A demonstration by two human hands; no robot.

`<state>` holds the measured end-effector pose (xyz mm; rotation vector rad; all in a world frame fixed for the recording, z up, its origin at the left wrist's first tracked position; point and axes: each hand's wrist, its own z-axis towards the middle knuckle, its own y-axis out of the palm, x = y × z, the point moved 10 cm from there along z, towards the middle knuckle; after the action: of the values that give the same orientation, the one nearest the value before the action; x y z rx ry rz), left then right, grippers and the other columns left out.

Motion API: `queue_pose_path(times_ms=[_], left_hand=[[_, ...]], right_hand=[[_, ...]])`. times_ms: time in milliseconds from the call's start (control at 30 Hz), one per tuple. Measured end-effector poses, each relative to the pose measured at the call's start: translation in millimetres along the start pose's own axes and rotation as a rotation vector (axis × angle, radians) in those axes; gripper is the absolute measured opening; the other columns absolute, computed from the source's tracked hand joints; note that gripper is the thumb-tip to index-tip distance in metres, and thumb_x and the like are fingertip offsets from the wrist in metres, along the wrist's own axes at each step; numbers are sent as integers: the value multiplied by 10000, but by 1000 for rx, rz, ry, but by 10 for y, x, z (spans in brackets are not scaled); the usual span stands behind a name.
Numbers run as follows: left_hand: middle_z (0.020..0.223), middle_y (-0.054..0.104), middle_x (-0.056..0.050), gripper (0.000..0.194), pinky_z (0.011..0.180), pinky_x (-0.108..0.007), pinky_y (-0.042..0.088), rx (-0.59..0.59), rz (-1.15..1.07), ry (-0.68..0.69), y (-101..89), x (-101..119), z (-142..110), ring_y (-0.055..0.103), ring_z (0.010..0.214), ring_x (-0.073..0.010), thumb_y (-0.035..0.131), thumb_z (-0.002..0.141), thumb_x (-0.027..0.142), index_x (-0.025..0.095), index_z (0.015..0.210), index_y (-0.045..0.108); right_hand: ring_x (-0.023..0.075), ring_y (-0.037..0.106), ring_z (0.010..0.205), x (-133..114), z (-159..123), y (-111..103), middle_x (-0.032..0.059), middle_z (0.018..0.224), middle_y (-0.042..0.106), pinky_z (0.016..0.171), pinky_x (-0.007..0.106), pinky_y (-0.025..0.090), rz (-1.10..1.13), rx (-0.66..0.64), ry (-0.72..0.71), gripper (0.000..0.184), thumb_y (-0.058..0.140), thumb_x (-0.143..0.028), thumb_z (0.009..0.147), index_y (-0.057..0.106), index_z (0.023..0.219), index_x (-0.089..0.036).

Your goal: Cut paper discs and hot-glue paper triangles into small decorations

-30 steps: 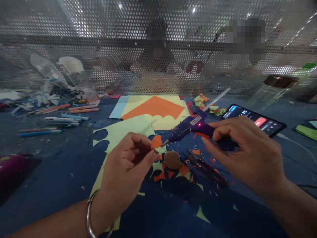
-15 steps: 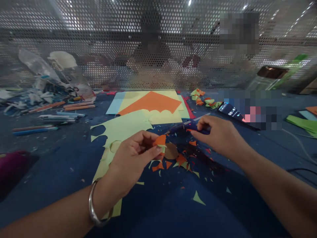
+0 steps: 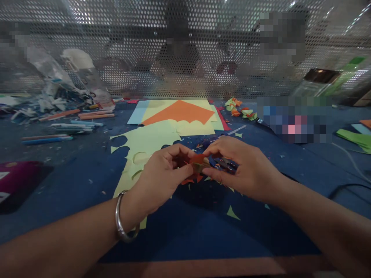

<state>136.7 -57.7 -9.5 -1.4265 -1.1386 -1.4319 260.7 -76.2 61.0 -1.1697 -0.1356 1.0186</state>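
Observation:
My left hand (image 3: 162, 173) and my right hand (image 3: 240, 168) meet over the blue table (image 3: 188, 235), both pinched on a small paper piece of orange and brown cut-outs (image 3: 198, 164). The left wrist wears a silver bangle (image 3: 121, 226). Orange and pale green paper scraps (image 3: 233, 213) lie under and around the hands. The blue glue gun (image 3: 224, 164) lies on the table, mostly hidden behind my right hand's fingers. A cut pale green sheet (image 3: 145, 144) lies just left of my left hand.
Stacked coloured sheets with an orange one on top (image 3: 179, 112) lie behind. Pens and pencils (image 3: 66, 125) and crumpled plastic (image 3: 72, 77) sit at the left. A dark purple object (image 3: 17, 181) is at the left edge, a cable (image 3: 348, 189) at the right. Perforated metal mesh (image 3: 185, 46) walls the back, with people behind it.
My right hand put the glue gun down on the table and came left to join my left hand on the orange paper piece, which dropped lower toward the scraps.

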Motion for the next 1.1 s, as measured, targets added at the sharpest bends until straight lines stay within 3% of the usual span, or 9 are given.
queue_pose_path(times_ms=[200, 367, 467, 567, 767, 967, 1100], left_hand=[[761, 687, 14, 132, 661, -226, 524, -1, 94, 22, 28, 0, -1, 651, 676, -101, 757, 773, 199, 163, 851, 656], [753, 706, 24, 147, 686, -197, 525, -10, -20, -48, 51, -41, 2, 673, 689, -86, 765, 776, 186, 162, 858, 646], [825, 723, 8, 171, 770, -228, 544, -63, -74, -24, 81, -2, -16, 699, 779, -109, 779, 778, 195, 161, 889, 653], [856, 710, 2, 202, 735, -224, 535, -78, -70, -16, 74, 19, -34, 686, 786, -111, 787, 763, 179, 160, 919, 661], [883, 722, -36, 177, 736, -275, 532, -65, 107, 61, 57, 92, -23, 687, 808, -156, 770, 790, 248, 164, 911, 671], [807, 709, -27, 125, 648, -256, 480, -20, 337, 146, -3, 184, -29, 637, 702, -131, 709, 847, 279, 163, 880, 678], [796, 675, -3, 144, 633, -234, 454, -51, 302, 102, 14, 144, -21, 601, 695, -108, 713, 856, 293, 159, 881, 668]], right_hand=[[176, 605, 808, -104, -31, 30, 61, 837, 677, 744, 307, 464, -12, 16, -119, 106, 586, -191, 943, 673, 900, -149], [161, 583, 771, -114, -35, 47, 51, 800, 651, 715, 295, 454, -26, 30, -127, 117, 579, -164, 934, 680, 884, -133], [150, 584, 757, -111, -30, 35, 38, 789, 647, 708, 283, 451, -22, 52, -121, 99, 593, -167, 930, 677, 884, -144], [144, 591, 742, -94, -23, 25, 26, 785, 655, 703, 279, 454, -9, 53, -83, 87, 599, -177, 927, 668, 876, -161], [144, 608, 739, -68, -31, 2, 16, 780, 660, 705, 281, 462, 4, 64, -28, 99, 594, -195, 927, 668, 863, -177], [132, 611, 750, -54, -25, 35, 21, 808, 672, 716, 264, 460, 60, 38, -3, 183, 561, -257, 973, 695, 883, -169], [119, 617, 739, -41, -27, 38, 8, 795, 677, 702, 245, 460, 105, 28, 24, 180, 572, -253, 970, 693, 859, -178]])
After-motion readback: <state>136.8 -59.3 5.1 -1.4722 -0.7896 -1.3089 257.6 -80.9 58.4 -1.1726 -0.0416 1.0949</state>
